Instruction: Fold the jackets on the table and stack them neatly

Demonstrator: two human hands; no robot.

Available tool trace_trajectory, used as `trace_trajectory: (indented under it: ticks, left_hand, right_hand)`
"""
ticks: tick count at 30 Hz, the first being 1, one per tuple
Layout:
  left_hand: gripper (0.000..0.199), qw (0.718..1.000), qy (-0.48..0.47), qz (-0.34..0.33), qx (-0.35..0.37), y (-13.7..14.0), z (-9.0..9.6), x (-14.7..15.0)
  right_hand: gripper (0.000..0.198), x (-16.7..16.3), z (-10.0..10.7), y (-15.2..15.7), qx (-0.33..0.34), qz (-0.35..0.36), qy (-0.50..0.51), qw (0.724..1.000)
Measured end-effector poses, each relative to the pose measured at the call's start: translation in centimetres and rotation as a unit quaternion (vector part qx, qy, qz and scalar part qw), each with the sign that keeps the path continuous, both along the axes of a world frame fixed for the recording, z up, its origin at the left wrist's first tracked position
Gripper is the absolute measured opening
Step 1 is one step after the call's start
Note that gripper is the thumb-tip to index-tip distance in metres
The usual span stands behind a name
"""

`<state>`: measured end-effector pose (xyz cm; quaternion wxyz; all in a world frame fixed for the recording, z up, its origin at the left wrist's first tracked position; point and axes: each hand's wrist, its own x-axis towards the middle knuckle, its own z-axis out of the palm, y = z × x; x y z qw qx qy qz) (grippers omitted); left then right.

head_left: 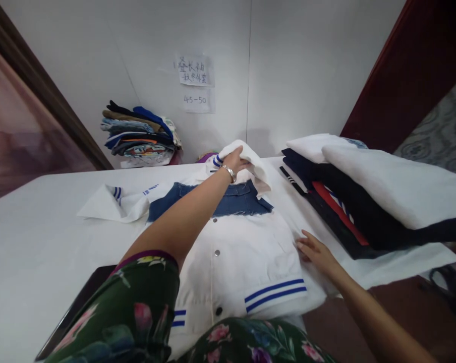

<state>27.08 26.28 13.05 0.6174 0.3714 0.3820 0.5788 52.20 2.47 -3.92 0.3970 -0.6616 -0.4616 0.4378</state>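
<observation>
A white jacket (246, 247) with a denim-blue panel, snap buttons and blue-striped bands lies spread in front of me, its hem toward my body. My left hand (236, 160) reaches across to its far end, fingers closed around a raised white part of the jacket; whether this is a sleeve or the collar I cannot tell. Blue stripes show beside that hand. One sleeve (127, 204) lies bent out to the left. My right hand (319, 254) is at the jacket's right edge, fingers stretched out and apart, holding nothing.
A stack of folded clothes (140, 133) stands at the back left against the wall. On the right lies a pile of garments (349, 201), white, black and red. A dark flat object (80, 302) lies by my left arm. Paper notes (196, 70) hang on the wall.
</observation>
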Motion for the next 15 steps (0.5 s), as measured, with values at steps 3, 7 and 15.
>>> trace_trajectory:
  ticks: [3, 7, 15]
  left_hand:
    - [0.022, 0.999, -0.051, 0.015, -0.005, 1.2, 2.6, 0.5]
    - [0.026, 0.996, -0.083, 0.042, 0.004, 2.9, 5.6, -1.0]
    - [0.024, 0.982, -0.007, 0.179, 0.066, 5.1, 8.8, -10.4]
  right_hand:
    - [0.08, -1.0, -0.4, -2.0, -0.025, 0.032, 0.069, 0.997]
    - [0.085, -3.4, 1.9, -2.5, 0.004, 0.045, 0.107, 0.993]
    - [0.067, -12.1, 3.7, -0.5, 0.111, 0.203, 0.096, 0.968]
